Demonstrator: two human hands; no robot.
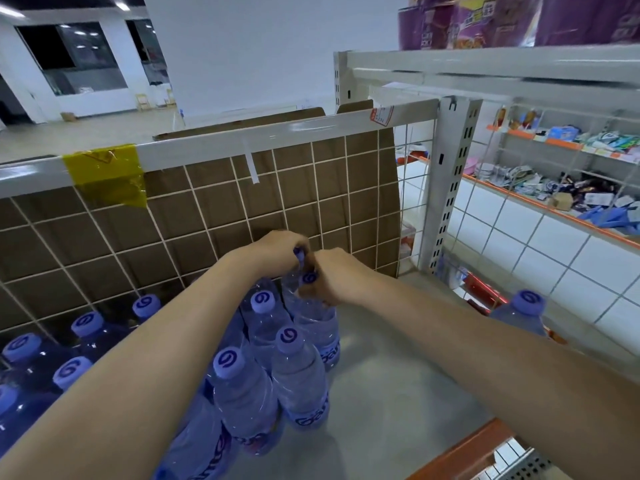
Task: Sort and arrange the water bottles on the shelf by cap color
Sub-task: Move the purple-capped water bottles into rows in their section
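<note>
The left forearm hides several bottles below the grip; the left hand covers most of one blurred cap.

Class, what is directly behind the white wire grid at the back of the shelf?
Brown cardboard stands behind the wire grid. What lies behind the cardboard is hidden.

Two bare forearms, no sleeves visible
</note>
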